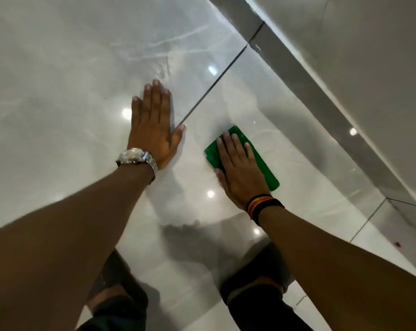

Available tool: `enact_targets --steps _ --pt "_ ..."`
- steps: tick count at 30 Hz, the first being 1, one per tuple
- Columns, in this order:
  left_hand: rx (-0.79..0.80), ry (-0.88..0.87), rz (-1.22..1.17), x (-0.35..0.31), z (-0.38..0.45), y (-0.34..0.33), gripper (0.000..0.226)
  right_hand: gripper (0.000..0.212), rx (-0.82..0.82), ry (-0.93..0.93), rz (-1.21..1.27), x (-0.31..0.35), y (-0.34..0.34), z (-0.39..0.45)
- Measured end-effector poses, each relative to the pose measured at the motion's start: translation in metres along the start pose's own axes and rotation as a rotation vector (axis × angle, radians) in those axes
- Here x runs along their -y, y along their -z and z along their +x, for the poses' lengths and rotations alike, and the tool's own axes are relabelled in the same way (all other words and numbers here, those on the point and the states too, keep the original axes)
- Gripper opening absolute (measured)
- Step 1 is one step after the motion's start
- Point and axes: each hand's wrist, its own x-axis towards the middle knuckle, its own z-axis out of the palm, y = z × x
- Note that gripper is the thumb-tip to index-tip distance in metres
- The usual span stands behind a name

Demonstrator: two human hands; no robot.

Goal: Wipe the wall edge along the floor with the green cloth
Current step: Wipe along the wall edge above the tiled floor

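A folded green cloth lies flat on the glossy pale floor tile. My right hand presses down on it with fingers spread, covering its left part. The cloth sits well short of the grey wall edge, which runs diagonally from top centre to the right, with the white wall above it. My left hand rests flat on the floor, palm down and fingers together, to the left of a dark grout line. It wears a silver watch and holds nothing.
My knees in dark trousers rest on the floor at the bottom of the view. Another grout line crosses the tiles at the right. A small red speck lies on the floor near the right edge. Ceiling lights reflect in the tiles.
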Motion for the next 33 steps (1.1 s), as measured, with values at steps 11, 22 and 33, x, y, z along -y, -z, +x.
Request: enact_targets --steps 11,22,33 --pt "-0.322 0.045 0.072 0.044 0.084 0.004 0.076 0.067 -0.133 0.120 -0.084 -0.114 -0.009 0.009" --pt "-0.308 -0.036 0.055 0.050 0.106 0.015 0.079 0.064 -0.178 0.135 -0.130 -0.111 0.067 0.166" --pt "-0.282 -0.091 0.096 0.060 0.118 0.017 0.081 0.063 -0.173 -0.028 -0.038 -0.095 0.067 0.160"
